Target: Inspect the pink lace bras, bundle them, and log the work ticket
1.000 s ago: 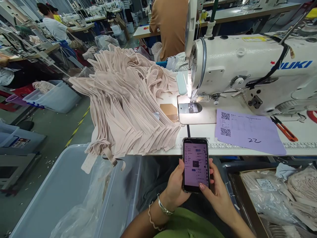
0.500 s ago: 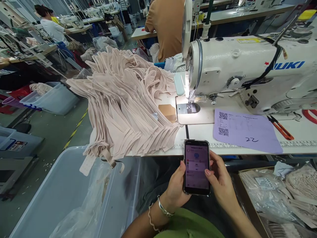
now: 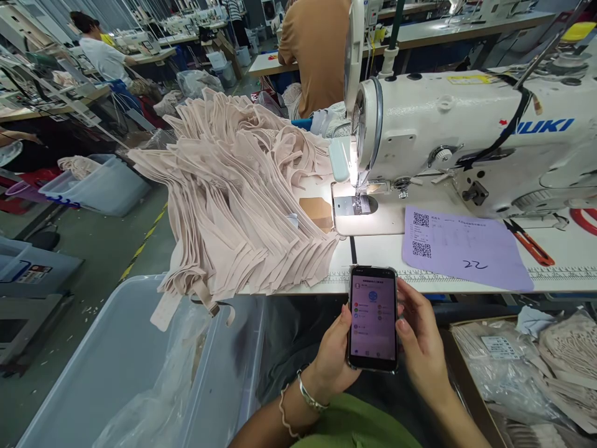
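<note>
A phone (image 3: 372, 318) with a lit purple-tinted screen is held upright below the table's front edge. My left hand (image 3: 333, 354) is closed around its left side, the thumb along the edge. My right hand (image 3: 422, 339) grips its right edge, with the thumb beside the screen and the fingers behind. Beyond the phone stands a white sewing machine (image 3: 433, 137) with its lamp on. To the left lies a large pile of beige fabric pieces (image 3: 233, 205). A purple sheet (image 3: 461, 249) marked 22 and orange-handled snips (image 3: 532, 244) lie to the right.
A translucent blue bin (image 3: 116, 348) with plastic in it stands at lower left. At lower right is a carton (image 3: 471, 398) of bagged beige pieces. A person in a brown top (image 3: 321, 56) sits beyond the table, and another in white (image 3: 100, 57) is at far left.
My right thumb has moved off the screen to the phone's right edge. The screen now shows a list of icons instead of a dimmed page with a pop-up. The phone has shifted slightly.
</note>
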`<state>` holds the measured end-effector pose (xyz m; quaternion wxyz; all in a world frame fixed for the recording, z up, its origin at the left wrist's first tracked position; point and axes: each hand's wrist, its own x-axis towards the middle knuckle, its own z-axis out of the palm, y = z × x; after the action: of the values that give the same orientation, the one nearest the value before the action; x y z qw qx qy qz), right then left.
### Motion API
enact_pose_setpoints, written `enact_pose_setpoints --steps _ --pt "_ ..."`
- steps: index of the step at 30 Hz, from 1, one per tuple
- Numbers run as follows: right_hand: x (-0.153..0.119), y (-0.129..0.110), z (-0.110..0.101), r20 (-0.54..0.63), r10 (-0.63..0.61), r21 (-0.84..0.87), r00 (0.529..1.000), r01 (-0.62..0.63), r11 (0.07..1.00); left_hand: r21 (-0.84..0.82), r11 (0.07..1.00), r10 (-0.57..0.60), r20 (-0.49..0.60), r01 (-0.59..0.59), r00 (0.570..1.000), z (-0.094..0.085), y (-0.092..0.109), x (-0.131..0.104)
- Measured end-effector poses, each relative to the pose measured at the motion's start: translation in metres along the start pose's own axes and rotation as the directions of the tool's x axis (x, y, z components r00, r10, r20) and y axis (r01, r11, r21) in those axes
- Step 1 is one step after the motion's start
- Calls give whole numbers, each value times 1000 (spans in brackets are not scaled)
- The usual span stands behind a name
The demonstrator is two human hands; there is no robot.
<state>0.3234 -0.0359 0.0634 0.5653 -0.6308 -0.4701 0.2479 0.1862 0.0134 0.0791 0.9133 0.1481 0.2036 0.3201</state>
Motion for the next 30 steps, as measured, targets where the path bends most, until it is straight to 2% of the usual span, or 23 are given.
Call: enact_pose_setpoints --steps 3,5,7,9,12,17,26,30 --pt "0 -1 -4 -31 -205 -164 978 198 967 10 1000 -11 45 11 999 -1 1 0" --pt "1 -3 -7 10 -348 -325 938 332 885 2 1000 -19 54 19 998 -2 1 0" --pt "2 -6 -10 84 -422 -434 903 414 800 -10 1000 -24 51 25 998 -5 0 1" --pt "1 -8 -11 149 -444 -480 884 457 749 -20 999 -25 48 26 999 -6 0 1" --pt "0 -9 -11 198 -447 -507 872 482 715 -26 999 -20 38 21 999 -8 -2 1" --pt "-1 -8 -10 217 -437 -508 873 483 713 -41 999 -13 13 14 1000 -8 -4 2" --pt "1 -8 -8 155 -395 -517 905 415 749 -48 998 -42 -35 40 999 -12 -4 0" --pt "3 -6 -10 118 -418 -529 901 413 741 -25 999 -49 -76 48 996 -10 -3 -1"
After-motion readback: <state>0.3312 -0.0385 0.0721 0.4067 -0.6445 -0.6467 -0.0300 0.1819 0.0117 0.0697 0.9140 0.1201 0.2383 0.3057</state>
